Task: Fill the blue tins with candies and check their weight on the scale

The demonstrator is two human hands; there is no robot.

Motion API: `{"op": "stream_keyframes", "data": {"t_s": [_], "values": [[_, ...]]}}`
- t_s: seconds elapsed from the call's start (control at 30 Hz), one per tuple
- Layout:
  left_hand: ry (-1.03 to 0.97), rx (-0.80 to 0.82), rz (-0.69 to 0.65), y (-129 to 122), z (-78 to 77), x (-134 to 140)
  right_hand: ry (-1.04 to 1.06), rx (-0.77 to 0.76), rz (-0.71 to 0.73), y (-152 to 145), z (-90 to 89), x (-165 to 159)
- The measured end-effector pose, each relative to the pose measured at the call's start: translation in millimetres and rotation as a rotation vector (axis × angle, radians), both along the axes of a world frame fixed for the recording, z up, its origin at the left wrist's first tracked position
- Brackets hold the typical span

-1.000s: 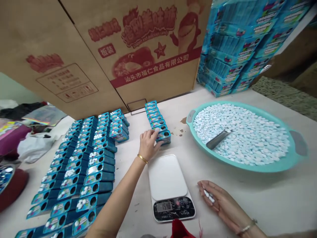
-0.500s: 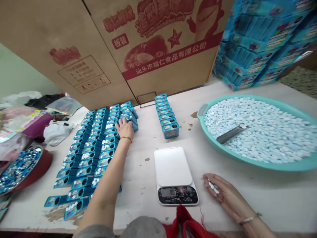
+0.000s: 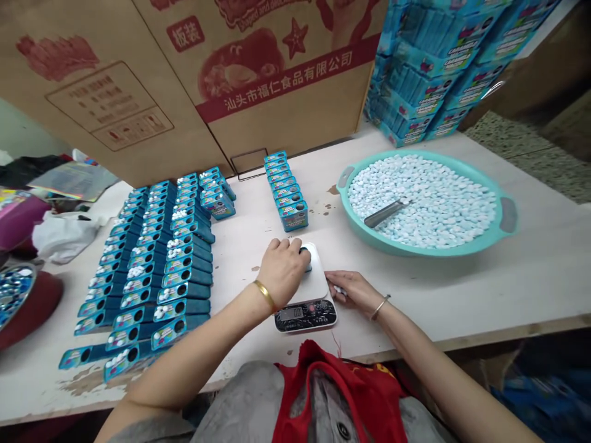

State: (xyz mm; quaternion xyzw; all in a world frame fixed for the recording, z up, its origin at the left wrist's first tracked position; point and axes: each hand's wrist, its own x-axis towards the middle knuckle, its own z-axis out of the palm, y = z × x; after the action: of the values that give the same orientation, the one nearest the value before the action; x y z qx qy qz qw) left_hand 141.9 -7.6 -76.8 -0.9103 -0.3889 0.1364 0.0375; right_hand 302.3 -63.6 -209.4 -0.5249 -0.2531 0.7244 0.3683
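Note:
My left hand is closed around a small blue candy box, of which only a piece shows past the fingers. It is over the white platform of a digital kitchen scale, and the display reads 0.0. Whether the box touches the platform I cannot tell. Just right of the scale, my right hand is curled around a few white candies. Long rows of blue candy boxes stand at the left, some with candies lying on their tops by the round holes.
A turquoise basin of pale candies, with a metal scoop in it, stands at the right. A short row of boxes is behind the scale. A large carton, stacked blue packs and a red bowl surround the table.
My left hand has moved from the box rows at the left to the scale, bringing a candy box. My right hand has come closer to the scale's right edge with its candies.

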Motion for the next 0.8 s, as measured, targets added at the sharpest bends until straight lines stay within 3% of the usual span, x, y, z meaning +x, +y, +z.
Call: {"op": "stream_keyframes", "data": {"t_s": [0.17, 0.33, 0.43, 0.6, 0.8], "values": [[-0.245, 0.002, 0.072, 2.2, 5.1, -22.7, 0.014, 0.02, -0.002, -0.6, 3.4, -7.7], [-0.792, 0.094, 0.373, -10.6, 3.7, -83.7, 0.026, 0.006, 0.058, 5.1, 5.0, -21.9], [-0.934, 0.109, 0.567, -31.4, -12.7, -118.7, 0.049, -0.004, 0.078, 9.6, 3.4, -31.1], [-1.007, -0.026, 0.768, -74.1, -54.0, -154.7, -0.13, -0.002, -0.053, 11.5, 9.6, -26.1], [-1.051, -0.139, 0.851, -103.6, -94.5, -168.4, -0.169, 0.1, -0.033, 15.9, 50.5, -5.7]]}}
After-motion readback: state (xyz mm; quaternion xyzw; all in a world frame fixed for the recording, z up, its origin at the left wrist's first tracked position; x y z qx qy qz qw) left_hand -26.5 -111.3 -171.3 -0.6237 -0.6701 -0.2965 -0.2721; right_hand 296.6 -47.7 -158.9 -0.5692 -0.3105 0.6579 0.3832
